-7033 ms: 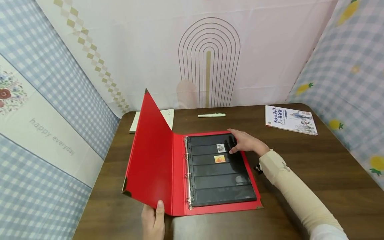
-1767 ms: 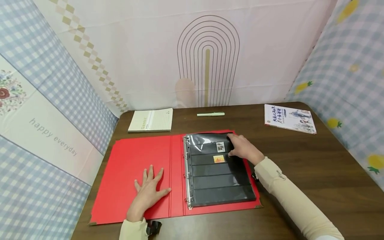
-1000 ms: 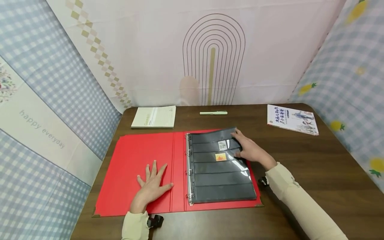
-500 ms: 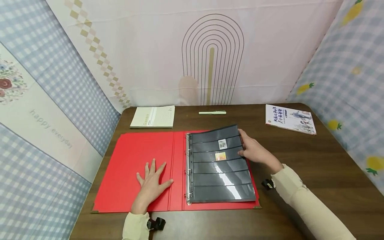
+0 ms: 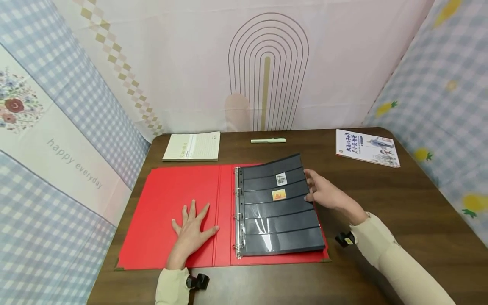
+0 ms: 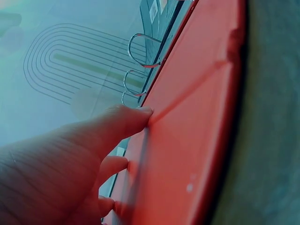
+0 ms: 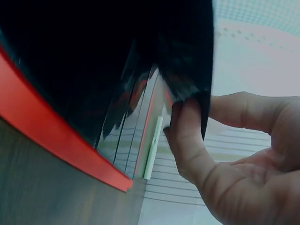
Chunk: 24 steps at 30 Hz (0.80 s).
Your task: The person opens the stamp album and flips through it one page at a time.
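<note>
A red binder (image 5: 179,199) is laid open on the brown table (image 5: 400,203), and its inside cover is pressed flat by the left hand (image 5: 192,233), whose fingers are spread straight. The outer edge of the black pocket page (image 5: 280,212) on the rings is pinched and lifted slightly by the right hand (image 5: 324,195). Two stamps (image 5: 280,186) are seen in the upper pockets of the page.

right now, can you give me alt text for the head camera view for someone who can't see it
A person's right hand lifts the outer edge of a black stamp page in an open red ring binder, while the left hand lies flat on the binder's inside cover. Two stamps sit in the page's upper strips; a notebook, green pen and booklet lie on the brown table.
</note>
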### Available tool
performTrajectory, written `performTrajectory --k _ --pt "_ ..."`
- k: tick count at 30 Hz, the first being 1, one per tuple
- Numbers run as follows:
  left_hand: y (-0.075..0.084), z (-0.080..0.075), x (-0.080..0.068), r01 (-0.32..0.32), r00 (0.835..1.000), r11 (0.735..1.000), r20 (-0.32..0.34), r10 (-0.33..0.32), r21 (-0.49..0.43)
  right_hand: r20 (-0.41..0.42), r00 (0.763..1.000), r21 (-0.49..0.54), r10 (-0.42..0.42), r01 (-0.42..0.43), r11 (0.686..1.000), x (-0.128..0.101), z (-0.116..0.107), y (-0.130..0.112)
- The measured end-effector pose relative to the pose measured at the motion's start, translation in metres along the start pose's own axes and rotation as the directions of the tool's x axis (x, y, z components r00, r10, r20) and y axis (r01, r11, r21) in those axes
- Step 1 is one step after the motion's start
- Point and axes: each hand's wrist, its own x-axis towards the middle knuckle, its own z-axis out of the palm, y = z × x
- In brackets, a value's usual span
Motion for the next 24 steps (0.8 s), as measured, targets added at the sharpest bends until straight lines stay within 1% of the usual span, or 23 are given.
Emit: performTrajectory --k 5,9,14,17,22,24 --pt "0.000 0.000 -0.001 -0.006 1.000 1.000 -0.009 0.006 -0.019 0.043 0.998 0.091 0.035 -0.039 0.995 -0.013 0.007 -0.008" --pt "0.000 0.000 -0.002 0.000 1.000 0.999 -0.010 -0.001 -0.033 0.065 0.997 0.117 0.044 -0.051 0.992 -0.023 0.012 -0.016" --pt "0.000 0.000 -0.001 -0.006 1.000 0.999 -0.026 0.005 -0.034 0.067 0.997 0.106 0.036 -0.043 0.993 -0.030 0.014 -0.025" --pt "0.001 0.000 0.000 -0.003 1.000 1.000 -0.031 0.002 -0.030 0.059 0.998 0.115 0.023 -0.029 0.993 -0.033 0.014 -0.030" --pt "0.000 0.001 0.000 0.007 1.000 1.000 -0.023 -0.007 -0.030 0.045 0.998 0.219 -0.041 0.030 0.975 -0.036 0.015 -0.038" --pt "-0.001 0.002 0.000 0.008 1.000 1.000 -0.020 -0.008 -0.029 0.018 0.998 0.220 -0.064 0.059 0.974 -0.036 0.016 -0.041"
